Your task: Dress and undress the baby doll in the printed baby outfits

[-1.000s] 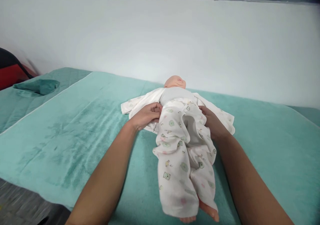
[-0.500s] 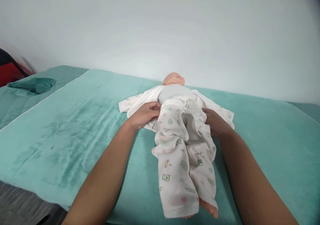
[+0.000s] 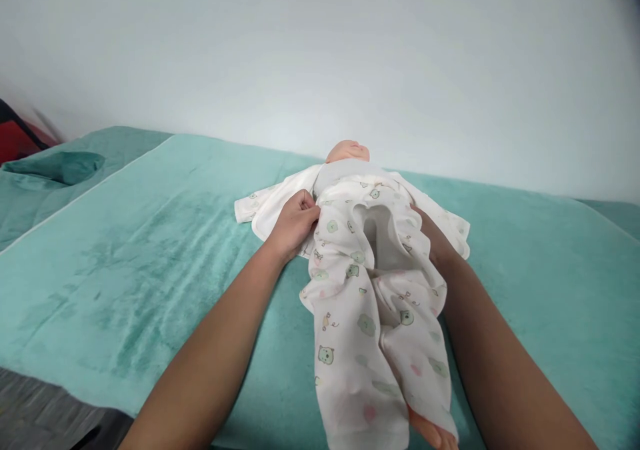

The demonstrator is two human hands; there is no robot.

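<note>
A baby doll (image 3: 345, 151) lies on its back, head toward the wall and feet toward me. It wears an open white top (image 3: 287, 193) with spread sleeves, and white printed split-crotch pants (image 3: 345, 270). A grey-white layer (image 3: 347, 169) covers its belly. My left hand (image 3: 296, 218) is closed, pinching the pants' edge at the left hip. On the opposite hip, my right hand (image 3: 433, 237) grips the side of the pants; the fabric hides most of its fingers. One bare foot (image 3: 433, 431) pokes out of the right leg opening.
Teal plush cloth (image 3: 150, 270) covers the table, with some wrinkles on the left. A white wall (image 3: 320, 57) rises behind it. A darker teal hollow or fold (image 3: 60, 168) is at far left, near a red and black object (image 3: 20, 137). Grey floor (image 3: 35, 403) shows lower left.
The crotch opening of the pants has spread wider, and the right leg fabric has shifted outward. My left hand has moved slightly up along the hip. The view has shifted slightly.
</note>
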